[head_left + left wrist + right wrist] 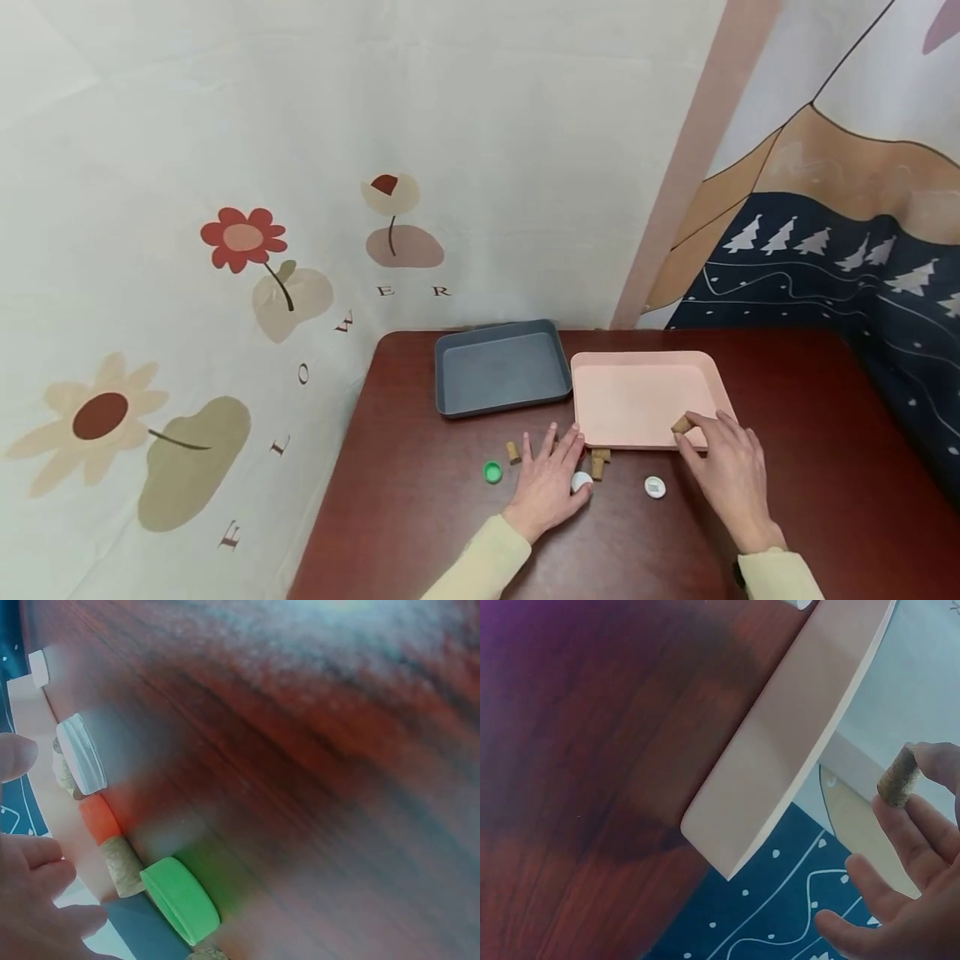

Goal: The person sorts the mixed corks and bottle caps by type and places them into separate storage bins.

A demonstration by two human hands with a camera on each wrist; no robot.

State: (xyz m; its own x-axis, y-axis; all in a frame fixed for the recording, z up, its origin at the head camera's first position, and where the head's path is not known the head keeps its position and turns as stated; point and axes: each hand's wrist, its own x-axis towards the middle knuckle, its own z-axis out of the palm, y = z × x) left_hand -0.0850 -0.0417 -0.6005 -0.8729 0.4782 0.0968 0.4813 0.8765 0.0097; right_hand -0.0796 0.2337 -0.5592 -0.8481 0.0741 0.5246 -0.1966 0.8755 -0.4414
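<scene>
from my remote station i see the right hand (pixel 726 471) pinching a cork (pixel 682 425) over the near rim of the pink tray (pixel 637 392); the left hand (pixel 542 493), fingers spread, grasps nothing beside a white cap (pixel 582 481). i judge progress early: the cork is not yet released; loose corks (pixel 513 452) and a green cap (pixel 492 472) lie on the bench (pixel 420 533).

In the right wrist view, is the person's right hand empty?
No, the right hand pinches a small tan cylindrical cork between thumb and finger.
</scene>
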